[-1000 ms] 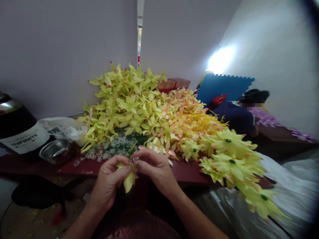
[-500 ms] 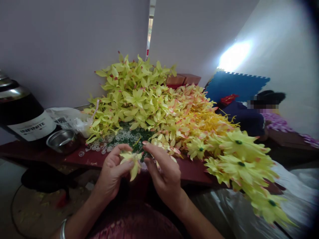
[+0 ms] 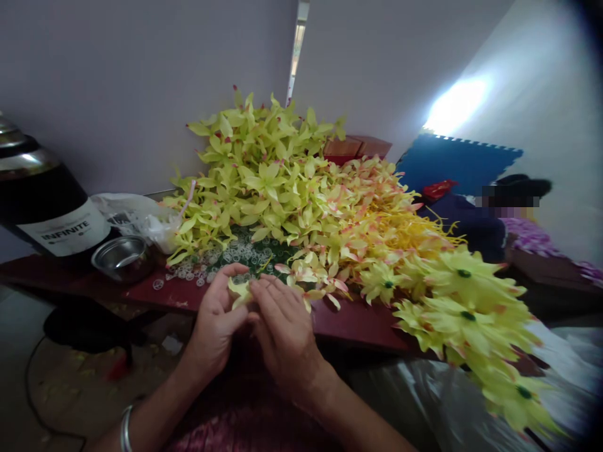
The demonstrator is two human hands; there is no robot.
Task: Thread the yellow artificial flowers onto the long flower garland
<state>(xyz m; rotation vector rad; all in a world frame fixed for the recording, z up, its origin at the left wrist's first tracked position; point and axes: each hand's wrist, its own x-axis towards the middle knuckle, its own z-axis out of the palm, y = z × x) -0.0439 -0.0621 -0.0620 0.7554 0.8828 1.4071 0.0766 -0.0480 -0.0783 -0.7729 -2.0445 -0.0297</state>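
Note:
My left hand (image 3: 214,329) is closed on a pale yellow artificial flower (image 3: 239,292), its thumb and fingers around the petals. Against the flower's right side, my right hand (image 3: 287,336) is closed with its fingers together and bent over the petals. Its palm side is hidden, and so is much of the flower. Just beyond both hands lie small clear plastic rings (image 3: 230,253) and dark green pieces (image 3: 252,267). A loose pink-tipped flower (image 3: 306,274) rests on the dark red table (image 3: 348,320), right of my right hand.
A big heap of yellow-green artificial flowers (image 3: 266,179) covers the back, with yellow stems (image 3: 400,229) and finished-looking layered blooms (image 3: 464,274) rightward. At left stand a steel bowl (image 3: 123,257), a black flask (image 3: 51,201) and a plastic bag (image 3: 136,213). Another person (image 3: 466,223) is at far right.
My right hand has moved left onto the flower, and its fingers now cover part of it. The whole view has shifted slightly.

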